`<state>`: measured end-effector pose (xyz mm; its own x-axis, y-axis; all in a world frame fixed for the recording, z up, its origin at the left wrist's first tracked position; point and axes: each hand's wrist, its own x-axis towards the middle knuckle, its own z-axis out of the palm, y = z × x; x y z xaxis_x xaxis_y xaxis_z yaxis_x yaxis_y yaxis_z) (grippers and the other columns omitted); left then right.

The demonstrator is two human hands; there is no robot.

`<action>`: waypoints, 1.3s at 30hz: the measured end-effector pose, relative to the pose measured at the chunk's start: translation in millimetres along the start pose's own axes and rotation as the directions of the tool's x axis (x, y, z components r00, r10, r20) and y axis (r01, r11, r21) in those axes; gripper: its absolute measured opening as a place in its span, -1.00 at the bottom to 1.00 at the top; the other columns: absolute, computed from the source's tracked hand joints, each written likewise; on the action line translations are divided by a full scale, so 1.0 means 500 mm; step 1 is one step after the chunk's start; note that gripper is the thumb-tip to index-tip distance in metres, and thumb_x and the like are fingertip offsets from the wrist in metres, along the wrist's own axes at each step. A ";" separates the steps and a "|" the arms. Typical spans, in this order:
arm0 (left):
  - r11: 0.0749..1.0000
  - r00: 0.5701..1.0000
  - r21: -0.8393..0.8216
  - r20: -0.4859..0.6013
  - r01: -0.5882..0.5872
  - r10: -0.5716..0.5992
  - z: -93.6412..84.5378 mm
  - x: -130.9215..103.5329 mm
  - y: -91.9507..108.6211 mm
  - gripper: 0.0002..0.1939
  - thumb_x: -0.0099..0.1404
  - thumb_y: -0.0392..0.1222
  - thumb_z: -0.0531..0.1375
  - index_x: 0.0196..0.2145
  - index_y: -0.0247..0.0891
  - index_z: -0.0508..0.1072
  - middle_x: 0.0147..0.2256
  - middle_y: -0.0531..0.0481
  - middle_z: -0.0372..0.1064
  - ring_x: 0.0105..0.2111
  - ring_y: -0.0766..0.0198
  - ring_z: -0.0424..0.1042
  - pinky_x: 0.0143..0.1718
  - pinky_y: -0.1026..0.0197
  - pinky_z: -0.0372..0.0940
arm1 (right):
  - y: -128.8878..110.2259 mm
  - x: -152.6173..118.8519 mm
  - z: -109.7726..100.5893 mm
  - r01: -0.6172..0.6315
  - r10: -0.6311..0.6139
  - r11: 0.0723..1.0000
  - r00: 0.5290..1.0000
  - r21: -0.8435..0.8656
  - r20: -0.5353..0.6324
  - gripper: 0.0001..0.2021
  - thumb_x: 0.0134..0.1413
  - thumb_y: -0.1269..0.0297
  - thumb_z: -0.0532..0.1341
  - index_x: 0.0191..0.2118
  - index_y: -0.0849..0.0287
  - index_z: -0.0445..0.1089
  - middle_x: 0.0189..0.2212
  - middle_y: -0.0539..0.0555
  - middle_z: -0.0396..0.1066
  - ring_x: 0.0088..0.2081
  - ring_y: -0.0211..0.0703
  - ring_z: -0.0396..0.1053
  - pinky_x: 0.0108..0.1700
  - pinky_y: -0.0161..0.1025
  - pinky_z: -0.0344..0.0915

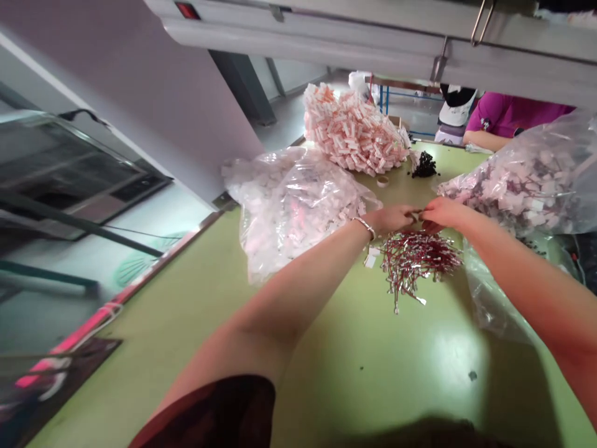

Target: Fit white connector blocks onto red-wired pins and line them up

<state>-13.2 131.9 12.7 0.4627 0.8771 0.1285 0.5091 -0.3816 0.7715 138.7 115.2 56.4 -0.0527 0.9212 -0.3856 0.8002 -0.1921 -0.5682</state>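
Note:
My left hand (395,219), with a bracelet at its wrist, reaches over the green table, its fingers pinched together. Close against it, almost touching, is my right hand (442,213), its fingers also closed. What lies between the fingertips is too small and blurred to name. Just below both hands, a loose heap of short dark-red wires (420,258) with shiny metal ends is spread on the table. A small white connector (371,257) lies at the heap's left edge, under my left wrist.
A clear bag of white parts (298,214) lies left, another filled bag (527,180) right. Behind are a big pile of pinkish-white pieces (357,130), a tape roll (382,182) and small black parts (424,164). A person in a purple top (513,112) is across the table (373,348).

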 end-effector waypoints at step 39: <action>0.831 0.990 0.542 0.012 -0.125 0.141 0.193 -0.208 0.088 -0.80 0.32 -0.19 0.12 -0.26 -0.14 0.57 -0.23 -0.07 0.32 -0.18 0.18 0.29 -0.23 0.20 0.25 | 0.427 -0.262 -0.058 0.006 -0.265 0.780 0.909 -0.626 -0.322 -0.71 0.13 0.21 0.09 -0.10 0.11 0.46 -0.15 0.12 0.44 -0.29 -0.09 0.38 -0.29 -0.21 0.20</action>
<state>30.8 -4.3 -26.8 0.5390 0.8108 0.2283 0.7583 -0.5851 0.2876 333.8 -36.7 6.8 -0.0675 0.9971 0.0344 0.9977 0.0672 0.0093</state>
